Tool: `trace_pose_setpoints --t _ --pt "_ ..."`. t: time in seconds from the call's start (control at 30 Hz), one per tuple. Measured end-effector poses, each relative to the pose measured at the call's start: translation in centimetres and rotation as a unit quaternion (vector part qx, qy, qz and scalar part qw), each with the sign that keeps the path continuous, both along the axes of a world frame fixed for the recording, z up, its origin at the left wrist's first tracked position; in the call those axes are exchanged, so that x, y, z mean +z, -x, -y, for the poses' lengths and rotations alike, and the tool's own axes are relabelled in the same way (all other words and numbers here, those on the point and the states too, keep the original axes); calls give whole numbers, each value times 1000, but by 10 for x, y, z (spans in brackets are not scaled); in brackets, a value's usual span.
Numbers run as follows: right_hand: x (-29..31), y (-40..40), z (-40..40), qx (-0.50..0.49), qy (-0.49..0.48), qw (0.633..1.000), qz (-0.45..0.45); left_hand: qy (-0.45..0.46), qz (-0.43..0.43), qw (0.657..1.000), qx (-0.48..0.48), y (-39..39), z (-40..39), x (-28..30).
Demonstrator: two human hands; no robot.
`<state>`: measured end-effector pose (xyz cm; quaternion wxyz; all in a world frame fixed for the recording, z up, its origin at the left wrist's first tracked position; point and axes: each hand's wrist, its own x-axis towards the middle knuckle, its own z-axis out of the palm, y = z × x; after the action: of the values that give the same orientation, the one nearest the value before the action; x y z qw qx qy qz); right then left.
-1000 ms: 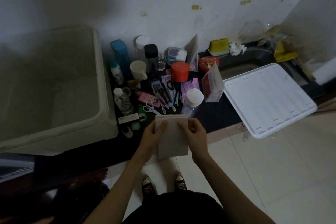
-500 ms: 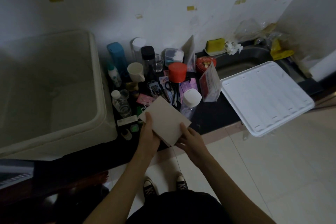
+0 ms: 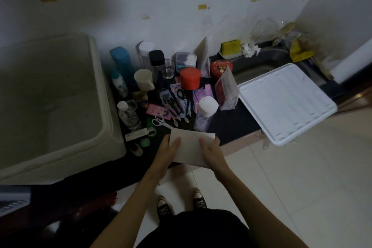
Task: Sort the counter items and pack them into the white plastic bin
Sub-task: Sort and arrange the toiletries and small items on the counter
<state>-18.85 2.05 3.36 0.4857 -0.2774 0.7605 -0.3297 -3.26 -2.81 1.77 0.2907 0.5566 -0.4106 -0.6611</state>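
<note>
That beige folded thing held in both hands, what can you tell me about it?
The beige cloth looks like a thin, soft fabric or paper towel folded into a flat rectangle, plain and without a print. It sits at the front edge of the dark counter, partly hanging past it over the floor. The left hand grips its left side, thumb on top; the right hand grips its right side likewise. Its far corner lies near the white scissors.

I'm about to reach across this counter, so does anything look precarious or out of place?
Yes: the white lid lies askew over the sink, one corner jutting past the counter edge above the floor. Nothing looks spilled.
</note>
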Motion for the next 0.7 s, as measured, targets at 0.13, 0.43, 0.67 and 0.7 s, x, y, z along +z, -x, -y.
trace_pose_setpoints --t 0.13,0.43,0.67,0.7 --pt "-6 17 -7 39 -35 999 2 -24 -10 999 25 3 -8 -8" --pt "-16 71 -40 -9 6 1000 -19 22 85 986 -143 27 -8 -21" --pt "-9 143 -34 52 -5 996 -69 345 315 791 -396 105 -16 -13" --pt "-9 155 -30 66 -6 996 -66 340 317 784 -411 117 -13 -18"
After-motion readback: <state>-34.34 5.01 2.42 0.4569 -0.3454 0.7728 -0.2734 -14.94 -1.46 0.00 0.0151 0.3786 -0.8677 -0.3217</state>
